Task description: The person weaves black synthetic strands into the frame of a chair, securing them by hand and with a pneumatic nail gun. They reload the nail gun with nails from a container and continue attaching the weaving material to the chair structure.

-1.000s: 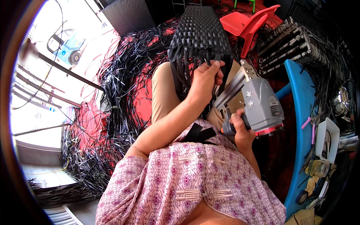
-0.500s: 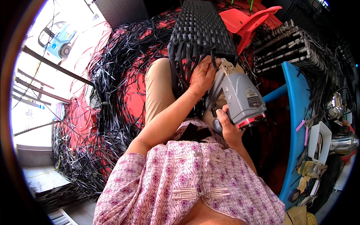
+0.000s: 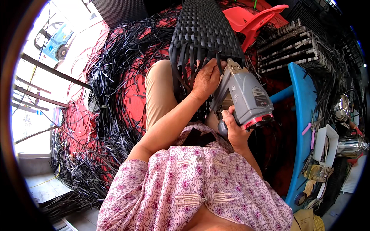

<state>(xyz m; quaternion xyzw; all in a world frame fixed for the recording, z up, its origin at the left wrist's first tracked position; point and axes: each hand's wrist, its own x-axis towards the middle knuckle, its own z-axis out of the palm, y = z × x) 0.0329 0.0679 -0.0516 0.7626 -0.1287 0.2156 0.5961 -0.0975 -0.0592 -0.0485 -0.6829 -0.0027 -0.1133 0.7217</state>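
A black woven panel of flat plastic strips (image 3: 204,29) stands before me, loose strip ends hanging from its near edge. My left hand (image 3: 208,78) is at that edge, its fingers closed on a black strip (image 3: 218,61); the fingertips are partly hidden. In my right hand (image 3: 234,129) is a grey power staple gun (image 3: 248,92) with a red rear end, my fingers wrapped around its handle. Its metal nose (image 3: 234,66) is up against the panel's near edge, just right of my left fingers. Where the nose meets the strips is hard to make out.
Heaps of black strips (image 3: 104,88) cover the red floor on the left. A red plastic chair (image 3: 252,23) stands beyond the panel. To the right are stacked woven pieces (image 3: 285,50) and a blue stool (image 3: 302,115), with pink-handled scissors (image 3: 307,129) and a white tray (image 3: 327,144) beside it.
The whole view has shifted slightly. My hands, the staple gun and the panel's edge keep nearly the same positions relative to each other.
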